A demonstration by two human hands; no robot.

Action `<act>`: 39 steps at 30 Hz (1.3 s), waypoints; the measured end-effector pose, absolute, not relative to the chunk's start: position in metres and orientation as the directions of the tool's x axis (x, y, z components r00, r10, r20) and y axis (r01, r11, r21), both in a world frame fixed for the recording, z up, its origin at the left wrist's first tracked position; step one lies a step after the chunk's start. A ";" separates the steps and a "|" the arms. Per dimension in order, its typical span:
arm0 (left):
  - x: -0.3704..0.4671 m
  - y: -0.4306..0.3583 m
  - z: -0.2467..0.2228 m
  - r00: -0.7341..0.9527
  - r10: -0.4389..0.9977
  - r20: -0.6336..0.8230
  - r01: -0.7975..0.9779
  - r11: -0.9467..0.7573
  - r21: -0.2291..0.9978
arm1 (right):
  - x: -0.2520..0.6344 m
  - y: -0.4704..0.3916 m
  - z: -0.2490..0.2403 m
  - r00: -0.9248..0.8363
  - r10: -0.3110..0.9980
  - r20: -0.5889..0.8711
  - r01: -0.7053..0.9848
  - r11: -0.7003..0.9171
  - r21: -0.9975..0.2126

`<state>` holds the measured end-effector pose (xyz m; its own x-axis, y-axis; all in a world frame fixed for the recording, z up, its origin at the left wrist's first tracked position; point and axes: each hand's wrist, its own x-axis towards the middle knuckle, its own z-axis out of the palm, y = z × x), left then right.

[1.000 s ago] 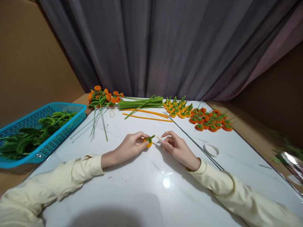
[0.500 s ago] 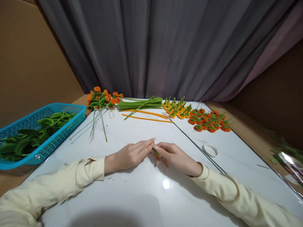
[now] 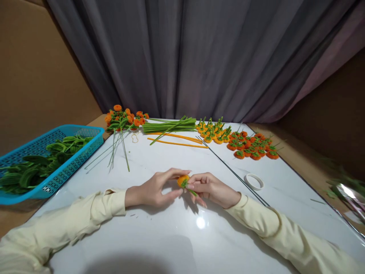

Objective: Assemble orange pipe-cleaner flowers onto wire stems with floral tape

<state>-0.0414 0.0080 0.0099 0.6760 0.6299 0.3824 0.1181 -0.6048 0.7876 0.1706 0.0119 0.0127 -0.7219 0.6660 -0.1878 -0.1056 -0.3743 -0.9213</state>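
Centre of frame: right hand [image 3: 215, 189] was closed, fingertips pinching a small yellow-orange flower [image 3: 183, 180] by its green base [image 3: 184, 184]. Left hand [image 3: 159, 190] stood half open, thumb and fingers parted around the bloom; contact unclear. White ring [image 3: 261, 183] lay on the tabletop [image 3: 228, 243], right of centre.

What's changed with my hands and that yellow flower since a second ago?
The flower has passed from the left hand, now open around it, to the right hand, which holds its green side. The hands have drawn closer together. The pale strip no longer shows. The basket and tape stayed put.
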 end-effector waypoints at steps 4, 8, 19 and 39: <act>-0.043 0.019 0.016 0.722 0.691 -0.045 0.020 0.045 0.999 | 0.176 0.019 0.007 -0.776 0.605 -0.178 -0.115 -0.414 -0.903; -0.043 0.021 0.014 0.803 0.569 -0.178 0.024 0.268 0.963 | 0.178 0.019 0.002 -0.828 0.543 -0.138 -0.060 -0.331 -0.942; -0.036 0.010 0.013 0.860 0.442 -0.255 0.030 0.455 0.890 | 0.173 0.003 0.007 -0.815 0.571 -0.101 0.055 -0.097 -0.994; -0.025 0.008 0.008 0.640 0.699 -0.320 -0.247 0.582 0.775 | 0.172 -0.007 0.002 -0.798 0.141 0.585 0.379 0.873 0.306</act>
<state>-0.0245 0.0078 0.0078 0.6395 0.6988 -0.3203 -0.2474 0.5816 0.7750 0.1718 -0.0075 0.0019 -0.7984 0.1414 0.5852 0.3789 0.8734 0.3060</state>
